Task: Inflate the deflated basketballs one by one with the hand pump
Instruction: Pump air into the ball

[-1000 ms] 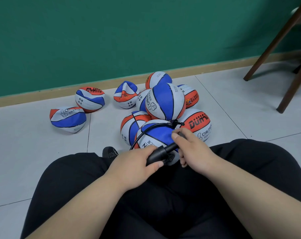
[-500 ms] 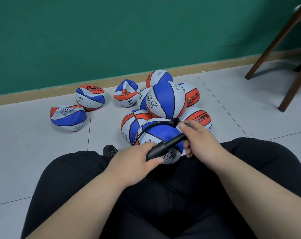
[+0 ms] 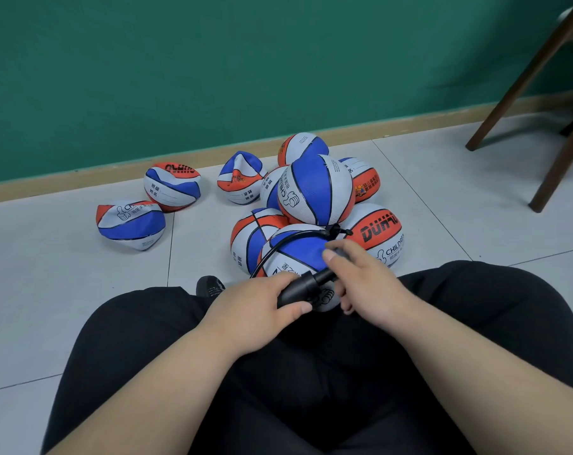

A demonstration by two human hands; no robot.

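A blue, white and orange basketball (image 3: 298,254) rests between my knees on the floor. My left hand (image 3: 255,307) grips the black barrel of the hand pump (image 3: 300,292). My right hand (image 3: 360,280) holds the pump's handle end, with the rod only shortly exposed. A thin black hose (image 3: 288,243) arcs over the ball to a connector (image 3: 336,230) at its top. Behind it lies a pile of several more balls, the top one (image 3: 314,190) looking round. Three collapsed balls (image 3: 130,224) (image 3: 172,187) (image 3: 240,177) lie to the left.
My black-trousered legs (image 3: 140,349) fill the foreground, a shoe tip (image 3: 209,285) showing between them. A green wall with a wooden skirting board (image 3: 65,183) runs behind the balls. Dark wooden chair legs (image 3: 554,172) stand at the right on the grey tiled floor.
My right hand moved back toward my left hand, shortening the visible pump rod, after it was drawn farther out half a second ago. The left hand stayed on the barrel.
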